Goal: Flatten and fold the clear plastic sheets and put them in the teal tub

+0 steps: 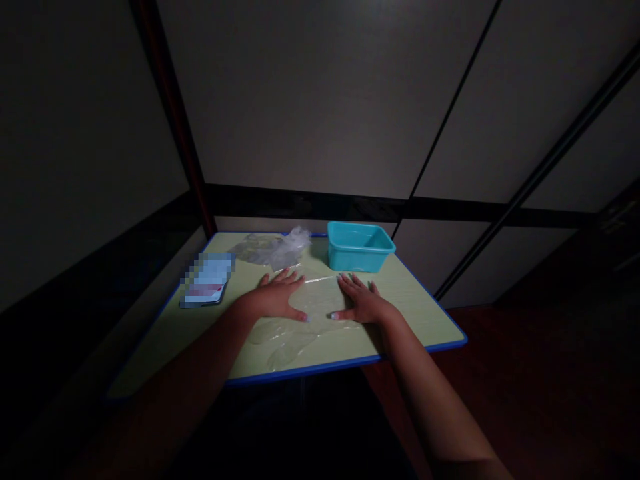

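Both hands (320,300) flat on clear plastic sheet (300,327)

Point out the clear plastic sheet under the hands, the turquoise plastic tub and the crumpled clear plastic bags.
Flat clear plastic sheet (320,300), head view, bare middle between the hands.
Turquoise rectangular plastic tub (357,259), head view, front wall.
Crumpled clear plastic bags (273,248), head view, middle of the pile.
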The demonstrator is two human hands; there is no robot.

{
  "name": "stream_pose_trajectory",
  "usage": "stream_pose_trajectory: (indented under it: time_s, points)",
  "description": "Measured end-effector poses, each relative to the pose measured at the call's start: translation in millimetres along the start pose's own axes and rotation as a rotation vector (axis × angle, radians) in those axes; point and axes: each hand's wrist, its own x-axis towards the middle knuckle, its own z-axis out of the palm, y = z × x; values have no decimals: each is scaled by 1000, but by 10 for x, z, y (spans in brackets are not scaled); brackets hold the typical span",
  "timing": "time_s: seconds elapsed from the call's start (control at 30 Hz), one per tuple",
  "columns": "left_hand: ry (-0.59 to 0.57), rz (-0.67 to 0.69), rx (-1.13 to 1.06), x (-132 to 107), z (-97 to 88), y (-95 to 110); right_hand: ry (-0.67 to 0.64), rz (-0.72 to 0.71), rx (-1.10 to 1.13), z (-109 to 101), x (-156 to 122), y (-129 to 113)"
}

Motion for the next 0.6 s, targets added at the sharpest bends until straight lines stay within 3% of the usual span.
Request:
stream_pose_trajectory:
  time_s: [0.6]
  points:
    - [-88, -38, -6, 14, -8, -68, 1, 6, 1, 6, 2, 22]
